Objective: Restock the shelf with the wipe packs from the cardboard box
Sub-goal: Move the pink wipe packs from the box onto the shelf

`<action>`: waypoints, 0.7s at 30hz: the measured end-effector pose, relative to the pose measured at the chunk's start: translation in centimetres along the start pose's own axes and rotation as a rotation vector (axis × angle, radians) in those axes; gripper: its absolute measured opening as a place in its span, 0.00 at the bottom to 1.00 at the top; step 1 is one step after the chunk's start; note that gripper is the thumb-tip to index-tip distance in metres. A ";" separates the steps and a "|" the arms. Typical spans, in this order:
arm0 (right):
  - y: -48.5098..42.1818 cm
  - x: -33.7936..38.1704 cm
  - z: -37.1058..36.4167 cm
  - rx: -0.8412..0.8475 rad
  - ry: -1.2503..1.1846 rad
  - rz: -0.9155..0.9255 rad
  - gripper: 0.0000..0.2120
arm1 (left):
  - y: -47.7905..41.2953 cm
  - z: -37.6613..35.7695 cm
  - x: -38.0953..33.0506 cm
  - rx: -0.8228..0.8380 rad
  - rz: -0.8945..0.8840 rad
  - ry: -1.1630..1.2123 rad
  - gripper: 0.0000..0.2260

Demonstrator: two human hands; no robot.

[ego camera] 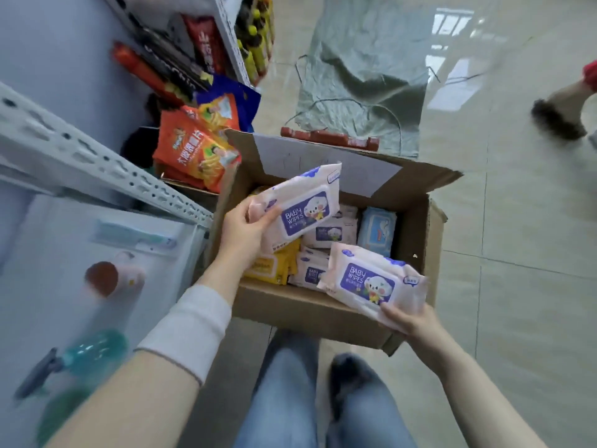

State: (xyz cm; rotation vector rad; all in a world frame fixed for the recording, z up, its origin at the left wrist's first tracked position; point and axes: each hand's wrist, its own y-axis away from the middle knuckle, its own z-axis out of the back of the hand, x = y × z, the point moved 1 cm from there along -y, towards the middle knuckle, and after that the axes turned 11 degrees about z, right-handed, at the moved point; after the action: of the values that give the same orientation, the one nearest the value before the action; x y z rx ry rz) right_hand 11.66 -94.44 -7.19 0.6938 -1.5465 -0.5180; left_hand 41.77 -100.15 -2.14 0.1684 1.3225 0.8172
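Observation:
An open cardboard box [310, 313] stands on the floor in front of my legs. My left hand [244, 229] grips a pink baby wipes pack [305, 203] with a purple label, held above the box's left side. Over the box's near right corner, my right hand [408, 318] holds a second pink baby wipes pack [371, 281]. Inside the box lie more pink packs [332, 232], a yellow pack [274, 265] and a light blue pack [378, 231]. The white metal shelf [93, 163] is on my left.
Orange snack bags [197, 153] and other packets fill the shelf beyond the box. A teal bottle [87, 354] and a small cup [111, 278] lie on the lower shelf at left. A grey-green sack [361, 82] lies on the tiled floor behind the box. Another person's foot [562, 114] is at far right.

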 end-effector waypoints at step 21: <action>29.7 9.9 -28.1 0.829 0.193 0.508 0.21 | 45.5 38.7 3.8 -0.612 -0.188 0.953 0.09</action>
State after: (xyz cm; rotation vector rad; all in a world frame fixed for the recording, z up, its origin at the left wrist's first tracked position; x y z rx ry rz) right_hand 35.72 -77.96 23.14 0.8850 -1.6542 0.5957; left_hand 57.10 -52.31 30.48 -0.9202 1.8375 1.1553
